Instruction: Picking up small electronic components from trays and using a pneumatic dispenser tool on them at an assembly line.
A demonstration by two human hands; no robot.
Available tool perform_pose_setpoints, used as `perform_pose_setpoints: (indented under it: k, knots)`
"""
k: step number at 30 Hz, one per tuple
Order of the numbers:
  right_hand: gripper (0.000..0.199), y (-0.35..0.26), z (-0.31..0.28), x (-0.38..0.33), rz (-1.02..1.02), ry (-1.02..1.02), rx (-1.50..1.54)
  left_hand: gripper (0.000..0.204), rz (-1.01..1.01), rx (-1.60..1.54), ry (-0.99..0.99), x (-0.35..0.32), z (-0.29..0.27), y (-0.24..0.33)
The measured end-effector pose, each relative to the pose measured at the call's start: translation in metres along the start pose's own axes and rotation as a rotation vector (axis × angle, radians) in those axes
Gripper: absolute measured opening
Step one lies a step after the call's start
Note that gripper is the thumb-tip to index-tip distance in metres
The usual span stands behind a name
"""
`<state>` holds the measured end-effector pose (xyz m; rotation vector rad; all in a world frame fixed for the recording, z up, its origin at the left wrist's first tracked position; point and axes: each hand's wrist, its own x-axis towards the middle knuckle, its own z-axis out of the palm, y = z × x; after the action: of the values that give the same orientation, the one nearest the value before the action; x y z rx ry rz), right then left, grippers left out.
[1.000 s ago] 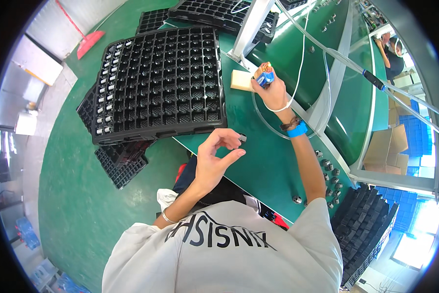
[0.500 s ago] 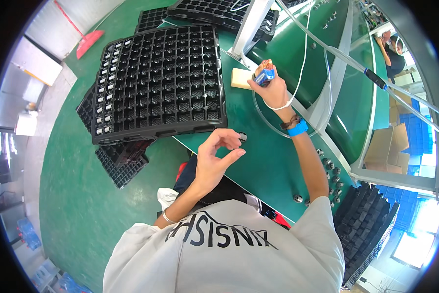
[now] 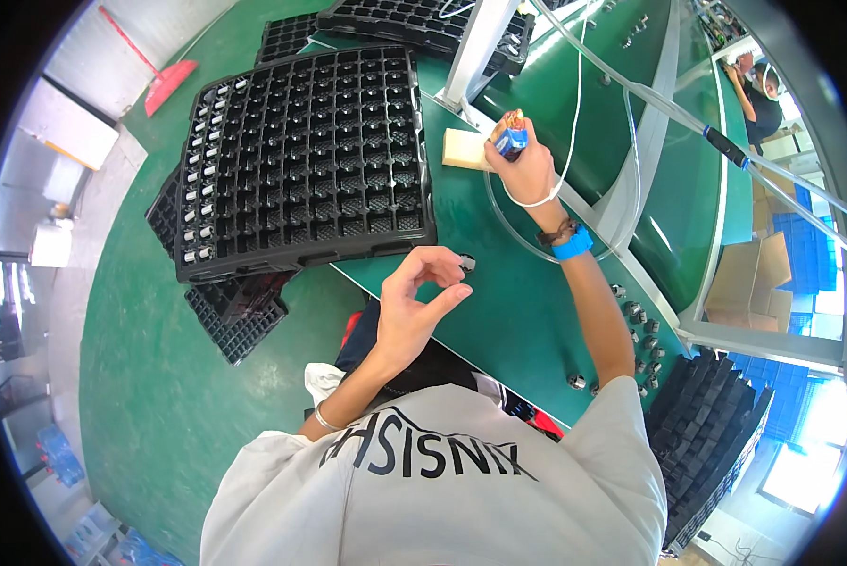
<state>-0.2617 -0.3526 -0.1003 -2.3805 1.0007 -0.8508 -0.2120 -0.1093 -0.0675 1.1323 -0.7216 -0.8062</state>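
My left hand (image 3: 417, 300) is held above the table's near edge, its fingers curved and the thumb apart from them. Right at its fingertips is a small round metal part (image 3: 468, 263); whether they touch it I cannot tell. Further off, my right hand (image 3: 527, 172) is closed round a small blue object with an orange-brown top (image 3: 510, 138), whose kind does not show. Beside that hand lies a pale yellow block (image 3: 464, 149). A large black tray (image 3: 310, 247) of many pockets is at the left, with pale cylindrical pieces (image 3: 194, 196) in its left-hand columns.
Loose metal parts (image 3: 635, 313) lie on the green table (image 3: 527, 335) near my right forearm. A white frame post (image 3: 480, 55) and thin tubing rise beyond it. Black trays (image 3: 702, 443) are stacked at the right. Another person (image 3: 761, 108) is at the far right.
My right hand has turned a little, so less of the blue object's label shows. The left hand keeps its pose. The view has shifted slightly.
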Motion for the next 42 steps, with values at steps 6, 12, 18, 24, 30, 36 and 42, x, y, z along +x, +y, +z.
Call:
perform_pose_setpoints:
  k: [6, 12, 18, 24, 30, 36, 42]
  knots:
    - [0.049, -0.002, -0.004, -0.005, -0.143, -0.03, 0.068, 0.026, 0.005, 0.003, -0.004, 0.001, 0.001, -0.002]
    - [0.043, 0.0, -0.003, 0.002, -0.026, -0.059, 0.32, 0.025, -0.049, 0.02, -0.027, -0.002, -0.001, -0.001]
    - [0.032, 0.142, -0.029, 0.074, 0.042, 0.264, 0.123, 0.022, -0.065, 0.097, -0.075, -0.002, 0.008, 0.008]
    - [0.052, 0.17, -0.044, 0.091, 0.07, 0.281, -0.144, 0.02, 0.025, 0.213, -0.324, 0.006, 0.055, -0.003]
    - [0.042, 0.168, -0.072, 0.105, -0.216, 0.376, -0.125, 0.023, 0.198, 0.379, -0.69, 0.012, 0.132, -0.045]
    - [0.029, 0.082, -0.119, 0.061, 0.222, -0.229, 0.242, 0.029, 0.482, 0.547, -0.645, 0.041, 0.197, -0.118]
    - [0.05, 0.093, -0.109, 0.033, 0.18, -0.285, 0.512, 0.024, 0.362, 0.457, -0.769, 0.055, 0.2, -0.131]
